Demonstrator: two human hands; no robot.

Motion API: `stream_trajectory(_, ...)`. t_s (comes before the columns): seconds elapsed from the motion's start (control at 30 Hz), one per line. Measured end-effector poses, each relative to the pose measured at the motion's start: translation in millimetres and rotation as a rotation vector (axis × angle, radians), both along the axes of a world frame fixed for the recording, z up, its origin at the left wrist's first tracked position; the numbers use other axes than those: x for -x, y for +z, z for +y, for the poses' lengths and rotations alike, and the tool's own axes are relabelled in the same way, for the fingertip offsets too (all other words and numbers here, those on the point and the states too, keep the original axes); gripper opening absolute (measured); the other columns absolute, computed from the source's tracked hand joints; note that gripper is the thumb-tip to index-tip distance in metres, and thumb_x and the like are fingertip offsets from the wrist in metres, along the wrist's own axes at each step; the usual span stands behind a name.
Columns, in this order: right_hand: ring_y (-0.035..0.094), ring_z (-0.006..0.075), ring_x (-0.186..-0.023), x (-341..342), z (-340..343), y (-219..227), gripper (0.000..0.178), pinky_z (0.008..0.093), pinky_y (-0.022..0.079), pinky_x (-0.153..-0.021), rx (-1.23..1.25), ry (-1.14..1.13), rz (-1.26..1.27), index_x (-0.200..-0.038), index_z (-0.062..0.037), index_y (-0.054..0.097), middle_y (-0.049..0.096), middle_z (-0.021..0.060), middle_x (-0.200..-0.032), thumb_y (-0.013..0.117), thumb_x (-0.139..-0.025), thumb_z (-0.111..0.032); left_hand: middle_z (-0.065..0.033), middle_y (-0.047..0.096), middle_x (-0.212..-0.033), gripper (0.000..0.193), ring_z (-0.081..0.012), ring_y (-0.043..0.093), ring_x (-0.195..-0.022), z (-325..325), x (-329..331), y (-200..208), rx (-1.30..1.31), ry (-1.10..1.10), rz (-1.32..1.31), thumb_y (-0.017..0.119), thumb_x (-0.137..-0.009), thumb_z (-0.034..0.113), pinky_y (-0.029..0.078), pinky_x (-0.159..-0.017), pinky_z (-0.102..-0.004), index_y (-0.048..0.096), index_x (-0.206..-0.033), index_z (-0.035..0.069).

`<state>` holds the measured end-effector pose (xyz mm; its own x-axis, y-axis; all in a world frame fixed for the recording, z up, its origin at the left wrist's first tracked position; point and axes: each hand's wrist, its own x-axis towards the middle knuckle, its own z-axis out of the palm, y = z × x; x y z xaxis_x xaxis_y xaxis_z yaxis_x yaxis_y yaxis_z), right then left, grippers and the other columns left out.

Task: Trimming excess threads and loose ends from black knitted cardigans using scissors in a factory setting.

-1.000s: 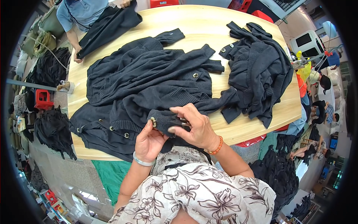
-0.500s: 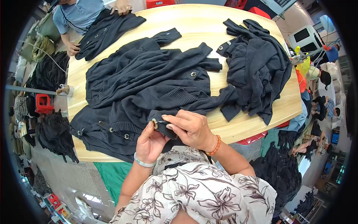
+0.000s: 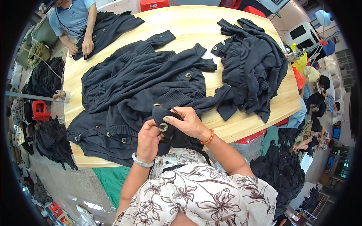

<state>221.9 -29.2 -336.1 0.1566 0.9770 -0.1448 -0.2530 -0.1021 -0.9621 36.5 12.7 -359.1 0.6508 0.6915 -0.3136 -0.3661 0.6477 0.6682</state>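
Observation:
A black knitted cardigan point(image 3: 159, 113) is gathered at the table's near edge, between my hands. My left hand point(image 3: 147, 142) is closed on its button band, fingertips beside a pale-rimmed button point(image 3: 163, 127). Another button point(image 3: 157, 105) sits higher up on the same piece. My right hand point(image 3: 191, 124) grips the fabric from the right, thumb on top. A thin, dark brown tool point(image 3: 178, 114) lies within its fingers; most of it is hidden, so its exact kind cannot be made out.
More black cardigans point(image 3: 132, 77) cover the middle of the wooden table point(image 3: 196, 19), and a heap of them point(image 3: 252, 71) lies at the right. Across the far left corner, a person in a blue shirt point(image 3: 71, 19) handles another. A red stool point(image 3: 40, 110) stands left.
My left hand has shifted from the upper button to the one below it. My right hand has turned, revealing the thin brown tool. The other person's hands have come together on their garment.

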Motion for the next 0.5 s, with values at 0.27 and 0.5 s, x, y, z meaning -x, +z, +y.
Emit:
stream_trajectory(0.27,0.048,0.0034,-0.068,-4,17,10,0.018,0.0196,0.04,-0.058,-0.143,-0.239,-0.422,-0.103,0.0007,0.07,0.062,0.0013,-0.09,0.069,-0.091,-0.013,-0.0035,0.069,-0.106,0.02,-0.0151,0.064,-0.096,4,-10,31,0.246,0.007,-0.036,0.057,-0.1,0.021,0.051,-0.09,-0.0348,0.064,-0.112,0.007)
stream_trajectory(0.5,0.065,0.021,-0.09,11,-19,28,0.041,0.029,0.054,-0.074,-0.261,-0.103,-0.644,-0.111,-0.0039,0.07,0.061,0.0112,-0.11,0.082,-0.072,-0.007,-0.0018,0.07,-0.108,0.023,-0.0166,0.062,-0.1,0,-6,23,0.406,0.058,-0.146,0.054,-0.101,0.027,0.047,-0.092,-0.0372,0.067,-0.112,0.011)
